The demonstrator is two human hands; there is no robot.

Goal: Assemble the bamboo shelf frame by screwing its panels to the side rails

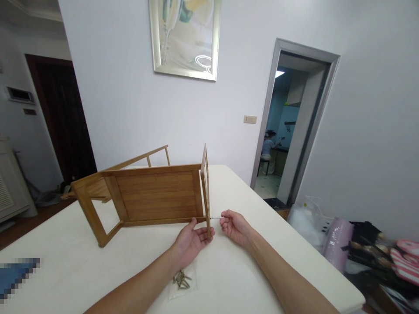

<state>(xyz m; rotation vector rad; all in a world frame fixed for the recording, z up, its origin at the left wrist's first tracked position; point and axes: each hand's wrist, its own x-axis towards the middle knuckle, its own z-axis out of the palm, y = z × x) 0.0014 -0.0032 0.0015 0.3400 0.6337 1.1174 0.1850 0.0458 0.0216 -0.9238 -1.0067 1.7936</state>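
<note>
A brown wooden rack (157, 194) lies on its side on the white table (229, 279), its slatted panel facing me. My left hand (193, 244) is closed round the lower part of the rack's right-hand side frame (208, 226), thumb against the panel's bottom edge. To the right, my right hand (234, 226) pinches a thin metal hex key (216, 218), whose tip meets the side frame near the panel's lower corner. The rest of the key is hidden by my fingers. Below my left wrist, a clear plastic bag (172, 294) holds several brass-coloured bolts (182, 280).
The table's right edge slopes down to a near corner. On the floor to the right are a pink roll (338, 242), plastic bags (304, 224) and striped fabric (406, 257). Beyond the doorway (278, 122) a person (268, 146) sits. A blurred blue item (16, 274) is at left.
</note>
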